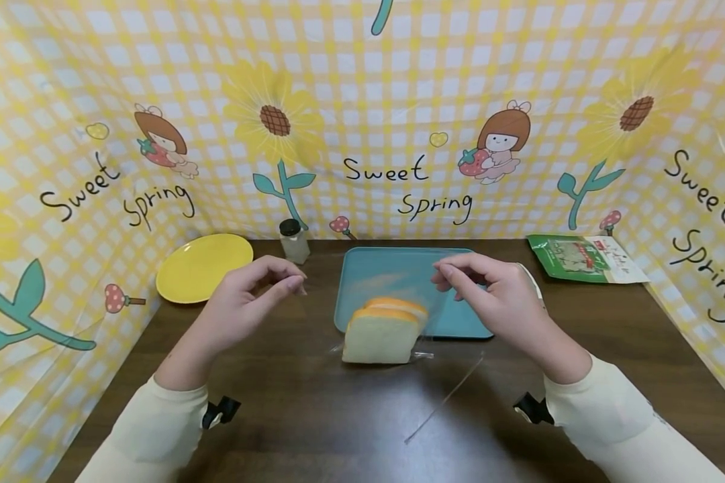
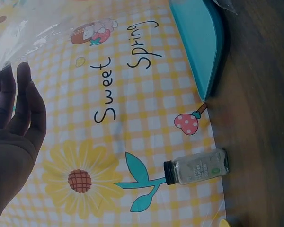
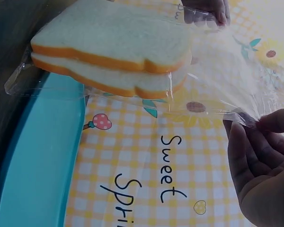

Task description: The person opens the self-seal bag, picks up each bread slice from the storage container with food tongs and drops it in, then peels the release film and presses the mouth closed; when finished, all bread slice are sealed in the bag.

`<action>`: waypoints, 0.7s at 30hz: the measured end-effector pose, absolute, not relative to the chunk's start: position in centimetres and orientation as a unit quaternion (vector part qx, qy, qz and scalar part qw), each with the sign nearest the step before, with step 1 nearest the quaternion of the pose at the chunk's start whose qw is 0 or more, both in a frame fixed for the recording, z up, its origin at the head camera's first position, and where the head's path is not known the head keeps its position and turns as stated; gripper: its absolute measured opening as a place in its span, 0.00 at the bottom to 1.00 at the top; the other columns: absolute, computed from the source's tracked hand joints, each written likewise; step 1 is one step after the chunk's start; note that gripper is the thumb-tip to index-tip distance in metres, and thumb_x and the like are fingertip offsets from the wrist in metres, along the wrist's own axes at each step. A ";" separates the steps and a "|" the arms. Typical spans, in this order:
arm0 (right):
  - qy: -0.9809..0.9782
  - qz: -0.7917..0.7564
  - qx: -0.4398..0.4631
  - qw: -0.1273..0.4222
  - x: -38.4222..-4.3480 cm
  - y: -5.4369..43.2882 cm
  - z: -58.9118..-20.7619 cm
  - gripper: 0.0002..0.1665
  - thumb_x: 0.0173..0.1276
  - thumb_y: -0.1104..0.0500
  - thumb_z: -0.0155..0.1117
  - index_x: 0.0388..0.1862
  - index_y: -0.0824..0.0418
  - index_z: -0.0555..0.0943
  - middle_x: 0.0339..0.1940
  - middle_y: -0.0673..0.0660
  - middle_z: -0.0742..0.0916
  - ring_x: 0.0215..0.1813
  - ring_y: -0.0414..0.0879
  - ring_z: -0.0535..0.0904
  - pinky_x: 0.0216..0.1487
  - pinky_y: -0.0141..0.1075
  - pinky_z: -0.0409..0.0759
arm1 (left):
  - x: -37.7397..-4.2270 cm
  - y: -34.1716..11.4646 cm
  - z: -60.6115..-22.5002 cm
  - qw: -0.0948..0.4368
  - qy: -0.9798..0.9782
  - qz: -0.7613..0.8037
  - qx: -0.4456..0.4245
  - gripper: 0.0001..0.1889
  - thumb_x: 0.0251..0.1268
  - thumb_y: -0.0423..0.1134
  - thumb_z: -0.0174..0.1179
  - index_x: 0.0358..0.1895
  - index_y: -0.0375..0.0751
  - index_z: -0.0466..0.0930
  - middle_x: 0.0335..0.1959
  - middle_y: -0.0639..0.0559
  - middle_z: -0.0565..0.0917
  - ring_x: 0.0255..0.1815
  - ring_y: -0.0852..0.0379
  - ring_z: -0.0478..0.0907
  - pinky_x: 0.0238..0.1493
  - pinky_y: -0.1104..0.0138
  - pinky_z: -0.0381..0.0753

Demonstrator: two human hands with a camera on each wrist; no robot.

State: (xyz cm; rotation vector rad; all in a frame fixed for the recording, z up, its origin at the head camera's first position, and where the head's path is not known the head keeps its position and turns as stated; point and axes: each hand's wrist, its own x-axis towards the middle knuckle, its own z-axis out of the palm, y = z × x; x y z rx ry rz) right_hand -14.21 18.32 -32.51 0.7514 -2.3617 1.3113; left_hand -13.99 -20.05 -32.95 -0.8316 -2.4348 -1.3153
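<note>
Two slices of bread (image 1: 380, 335) with orange-brown crusts stand upright in a clear plastic bag (image 3: 227, 90), in front of the blue tray (image 1: 459, 315). My right hand (image 1: 495, 288) pinches the bag's open edge between thumb and fingers, as the right wrist view shows. On the opposite side, my left hand (image 1: 256, 295) pinches the bag with thumb and fingertips. The film between the hands is nearly invisible in the head view. In the left wrist view, plastic glints just above the left fingers (image 2: 23, 90); the thumb is hidden there.
A thin twist tie (image 1: 444, 399) lies on the dark wooden table (image 1: 314, 429). At the back left are a yellow plate (image 1: 202, 268) and a black-capped jar (image 1: 294, 243). A green-and-white pouch (image 1: 586, 258) lies back right. Behind my right hand, a white rim (image 1: 533, 280) shows, mostly hidden.
</note>
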 end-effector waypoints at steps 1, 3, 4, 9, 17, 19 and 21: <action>-0.830 0.464 0.263 0.164 -14.2 18.3 -32.5 0.08 0.80 0.59 0.67 0.46 0.53 0.92 0.37 0.48 0.95 0.33 0.41 0.89 0.38 0.27 0.86 | -14.0 -20.0 -32.9 0.126 -0.834 -0.456 -0.285 0.06 0.77 0.30 0.63 0.49 0.44 0.85 0.39 0.53 0.91 0.41 0.65 0.88 0.43 0.74 0.85; -0.827 0.474 0.261 0.155 -14.2 18.3 -32.4 0.07 0.80 0.59 0.67 0.45 0.54 0.91 0.36 0.49 0.94 0.33 0.42 0.89 0.38 0.28 0.87 | -14.0 -20.0 -33.0 0.127 -0.824 -0.470 -0.290 0.06 0.77 0.28 0.62 0.48 0.41 0.84 0.37 0.53 0.91 0.39 0.63 0.89 0.40 0.72 0.85; -0.824 0.478 0.262 0.152 -14.2 18.3 -32.3 0.07 0.80 0.60 0.67 0.46 0.55 0.91 0.36 0.49 0.94 0.34 0.42 0.89 0.38 0.29 0.87 | -14.0 -20.0 -33.0 0.126 -0.818 -0.477 -0.294 0.06 0.77 0.27 0.62 0.48 0.40 0.84 0.36 0.53 0.91 0.39 0.62 0.89 0.39 0.72 0.85; -0.822 0.487 0.261 0.140 -14.0 18.3 -32.3 0.07 0.80 0.60 0.67 0.46 0.58 0.91 0.36 0.50 0.95 0.34 0.40 0.90 0.37 0.31 0.87 | -14.0 -20.1 -33.1 0.104 -0.793 -0.519 -0.301 0.06 0.78 0.25 0.60 0.48 0.37 0.83 0.35 0.55 0.90 0.37 0.59 0.92 0.42 0.71 0.88; -0.823 0.486 0.260 0.135 -14.3 18.3 -32.6 0.05 0.80 0.59 0.67 0.47 0.54 0.89 0.38 0.49 0.95 0.35 0.42 0.91 0.38 0.31 0.88 | -14.8 -20.7 -33.5 0.089 -0.791 -0.532 -0.289 0.07 0.78 0.27 0.61 0.52 0.37 0.83 0.40 0.54 0.93 0.40 0.57 0.93 0.47 0.67 0.91; -0.821 0.488 0.263 0.136 -14.4 18.3 -32.6 0.05 0.80 0.60 0.67 0.48 0.53 0.88 0.39 0.50 0.95 0.36 0.43 0.91 0.38 0.31 0.88 | -14.9 -20.8 -33.6 0.088 -0.788 -0.537 -0.289 0.08 0.78 0.27 0.61 0.53 0.37 0.83 0.42 0.54 0.93 0.42 0.56 0.93 0.48 0.67 0.91; -0.818 0.490 0.269 0.139 -14.5 18.2 -32.8 0.05 0.80 0.61 0.66 0.49 0.54 0.87 0.39 0.51 0.95 0.38 0.42 0.92 0.38 0.31 0.88 | -15.1 -20.9 -33.6 0.085 -0.784 -0.543 -0.290 0.08 0.78 0.26 0.61 0.53 0.35 0.83 0.43 0.54 0.93 0.43 0.55 0.93 0.49 0.66 0.91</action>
